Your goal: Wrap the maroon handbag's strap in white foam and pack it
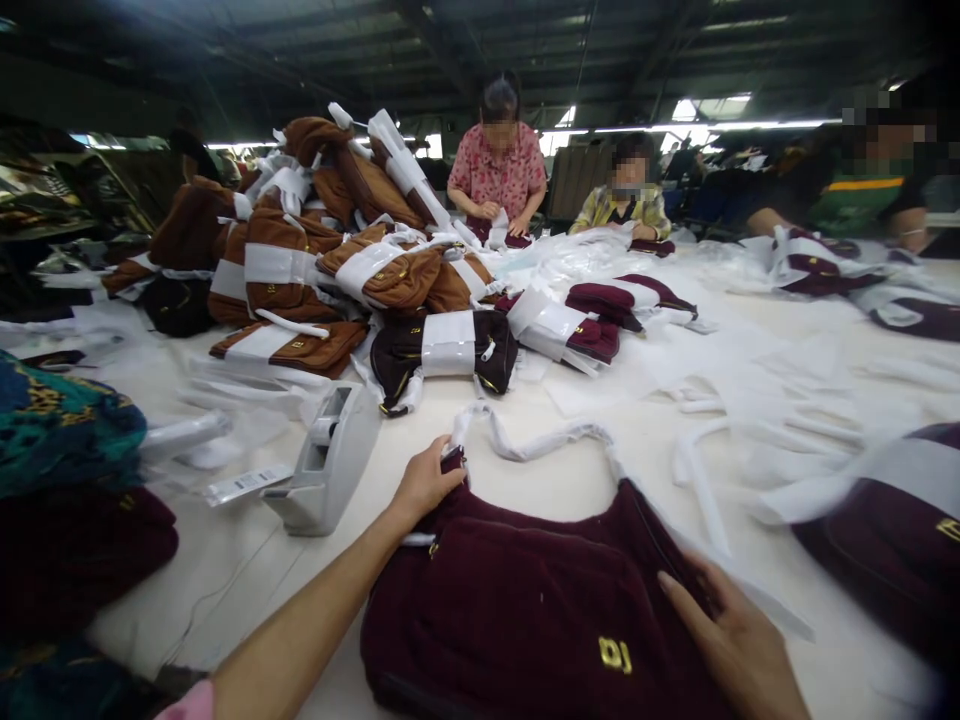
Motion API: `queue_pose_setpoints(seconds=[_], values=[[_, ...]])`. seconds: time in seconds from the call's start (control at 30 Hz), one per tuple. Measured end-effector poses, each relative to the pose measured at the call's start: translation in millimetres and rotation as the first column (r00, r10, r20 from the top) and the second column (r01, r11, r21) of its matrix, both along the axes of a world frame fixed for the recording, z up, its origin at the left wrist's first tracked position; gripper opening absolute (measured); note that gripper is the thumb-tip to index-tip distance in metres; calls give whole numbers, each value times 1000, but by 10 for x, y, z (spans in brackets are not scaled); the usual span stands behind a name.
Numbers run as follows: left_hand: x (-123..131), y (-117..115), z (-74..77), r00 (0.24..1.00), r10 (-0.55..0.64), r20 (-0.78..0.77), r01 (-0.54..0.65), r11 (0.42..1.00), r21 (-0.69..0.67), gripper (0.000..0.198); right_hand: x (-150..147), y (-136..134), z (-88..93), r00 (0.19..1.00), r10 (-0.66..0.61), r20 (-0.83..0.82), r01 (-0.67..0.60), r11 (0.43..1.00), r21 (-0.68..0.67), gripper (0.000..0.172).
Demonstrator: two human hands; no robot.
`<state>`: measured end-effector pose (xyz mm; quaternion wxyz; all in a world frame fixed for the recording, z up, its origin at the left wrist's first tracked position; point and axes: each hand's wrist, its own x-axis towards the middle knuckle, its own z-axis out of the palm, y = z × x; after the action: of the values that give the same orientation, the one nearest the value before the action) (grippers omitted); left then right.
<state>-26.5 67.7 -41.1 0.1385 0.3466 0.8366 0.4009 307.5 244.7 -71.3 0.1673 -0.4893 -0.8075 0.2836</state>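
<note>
In front of me on the table lies a dark maroon handbag (517,590) with a gold emblem near its lower right. Its shoulder strap (547,440) is wrapped in white paper and curves away from me. With thumb and fingers, my left hand (429,480) pinches the bag's upper left corner, by the strap end. My right hand (731,635) grips the bag's right side, thumb on the front and the other fingers partly hidden behind the edge. A grey tape dispenser (326,465) stands to the left of the bag, next to a white label strip (247,484).
Brown bags (277,260) with white paper bands are heaped at the back left. A black bag (448,352) and maroon bags (577,325) lie ahead. Another maroon bag (885,540) is at right. Several co-workers, one in a pink shirt (495,170), sit or stand around the table.
</note>
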Motion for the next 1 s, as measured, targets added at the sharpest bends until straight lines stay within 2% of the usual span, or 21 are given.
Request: queue_pose_setpoints(seconds=[0.1,0.2,0.23,0.3,0.4,0.5,0.57,0.6,0.67,0.73,0.77,0.9,1.0], values=[[-101,64,75,994,31,-102,-35,998,-45,57,-229,69,116,992,92,92,-108,978,178,50],[-60,76,221,977,22,-211,-29,999,-28,55,-332,49,339,958,101,268,-198,910,364,46],[7,70,266,972,-18,-235,19,1000,0,52,-352,34,423,957,93,276,-208,881,425,44],[208,50,320,961,-186,-205,202,978,59,44,-412,32,570,964,164,208,-250,823,510,40],[546,1,312,889,-456,-38,458,883,106,31,-603,153,674,912,395,112,-397,776,490,34],[697,-58,289,847,-532,-5,529,842,102,26,-901,340,628,817,569,97,-567,760,319,32],[621,-78,301,890,-446,-96,456,881,129,26,-1145,403,569,744,664,73,-660,714,232,32],[536,-78,311,931,-333,-151,353,926,132,26,-1280,403,546,705,706,67,-703,682,203,32],[314,-53,314,972,-24,-236,46,995,92,28,-1569,343,521,619,782,79,-782,602,163,32],[98,-2,272,942,202,-266,-209,978,3,32,-1878,226,510,552,827,104,-832,537,139,29],[17,29,233,931,250,-264,-271,961,-46,33,-2034,157,500,535,837,113,-843,520,136,27],[-67,118,46,938,244,-245,-282,950,-135,27,-2585,-118,385,518,846,126,-853,501,146,19],[-14,112,-31,942,229,-247,-264,957,-120,20,-2801,-261,277,523,843,129,-849,501,168,17]])
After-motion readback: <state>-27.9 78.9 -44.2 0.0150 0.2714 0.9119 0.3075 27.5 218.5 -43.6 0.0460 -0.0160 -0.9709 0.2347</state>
